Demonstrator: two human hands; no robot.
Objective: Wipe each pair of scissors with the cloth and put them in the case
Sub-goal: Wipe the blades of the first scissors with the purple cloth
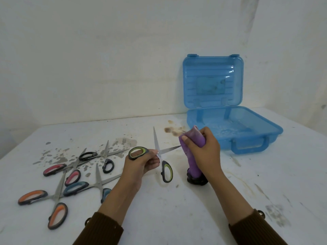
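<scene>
My left hand (pixel 141 162) holds green-handled scissors (pixel 166 171) with the blades spread open above the table. One blade points up and away, the other reaches right to the purple cloth (pixel 193 160). My right hand (pixel 203 149) grips that cloth, which hangs down to the table, and presses it on the blade tip. The blue plastic case (pixel 247 144) stands open at the back right, its lid upright; I see no scissors inside. Several other scissors lie at the left: a black pair (pixel 108 165), a pink pair (pixel 54 169), a teal pair (pixel 76 188) and an orange pair (pixel 57 215).
The white table (pixel 177 209) is stained with grey flecks at the left and a brown patch (pixel 172 130) near the case. A white wall rises behind the table's far edge. Brown sleeves cover both forearms.
</scene>
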